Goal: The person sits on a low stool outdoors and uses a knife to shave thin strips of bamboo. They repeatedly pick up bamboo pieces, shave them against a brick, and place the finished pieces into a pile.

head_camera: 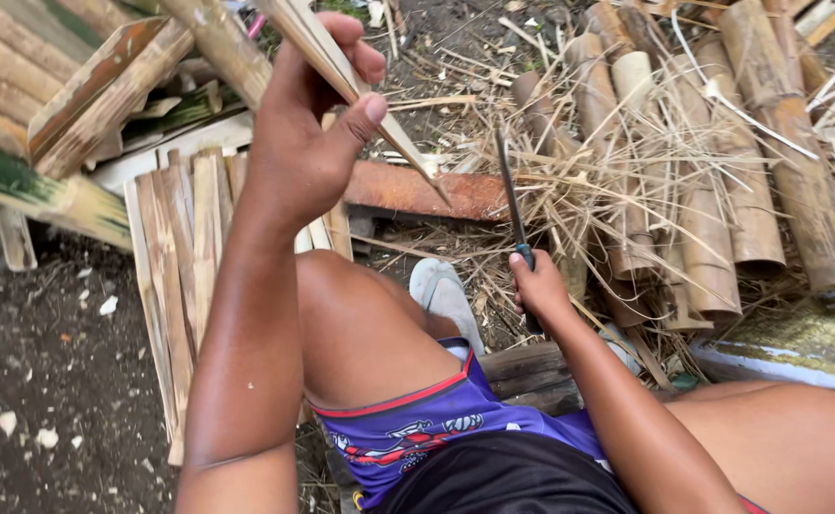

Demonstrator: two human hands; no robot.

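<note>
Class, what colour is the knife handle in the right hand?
Teal-green handle, gripped by the right hand; head view.

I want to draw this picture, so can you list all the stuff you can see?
bamboo strip: one, pale tan, held up in the left hand
knife: one, dark blade, upright in the right hand
bamboo tubes: several, brown, right side
flat slats: a stack, tan, left of the knee
shavings: many, straw-coloured, over the tubes
sandal: one, grey, on the foot
shorts: one pair, purple, red trim
left hand: gripping the strip
right hand: closed around the knife handle
</note>
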